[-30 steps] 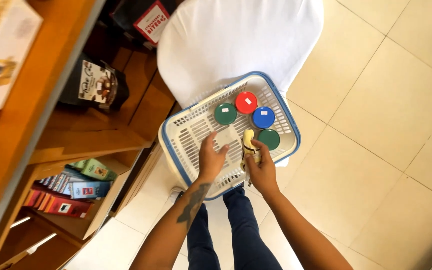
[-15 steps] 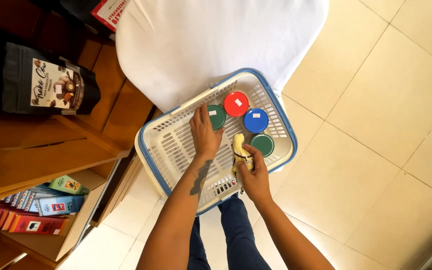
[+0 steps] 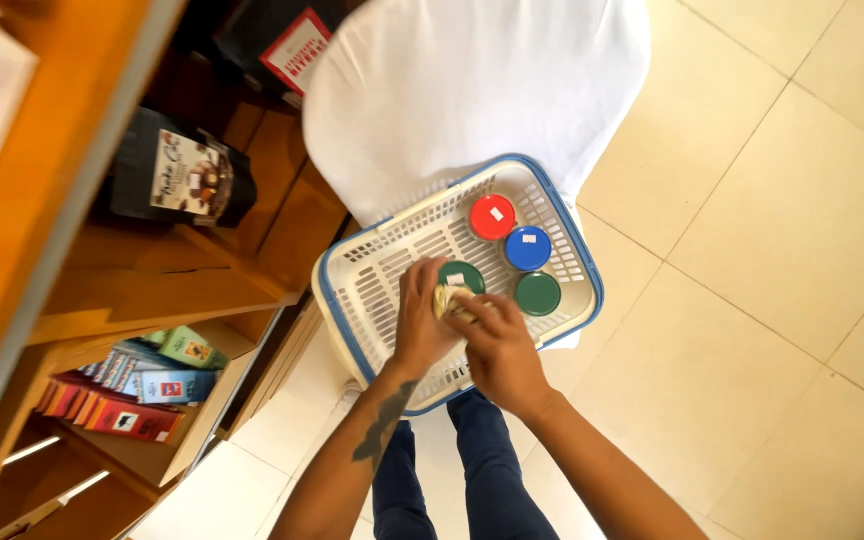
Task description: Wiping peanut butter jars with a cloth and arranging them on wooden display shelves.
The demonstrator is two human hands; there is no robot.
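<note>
A white plastic basket with a blue rim (image 3: 335,312) rests on a white cloth-covered seat (image 3: 472,90) in front of me. Inside stand several jars: one with a red lid (image 3: 492,216), one with a blue lid (image 3: 528,248), one with a green lid (image 3: 537,293) and another green lid (image 3: 466,272) half hidden by my fingers. My left hand (image 3: 420,322) and my right hand (image 3: 499,352) meet over the basket's middle. Both close on a small yellowish item (image 3: 449,298); what it is cannot be made out.
Wooden shelves (image 3: 152,290) stand close on the left, with a dark bag (image 3: 180,180) and a row of coloured boxes (image 3: 142,390) lower down. A red-and-white pack (image 3: 297,48) sits higher up. Pale floor tiles (image 3: 772,300) spread to the right. My legs (image 3: 452,480) are below the basket.
My left hand has come off the basket floor and joined my right hand on the yellowish item. The view has shifted, so the basket sits further right and lower.
</note>
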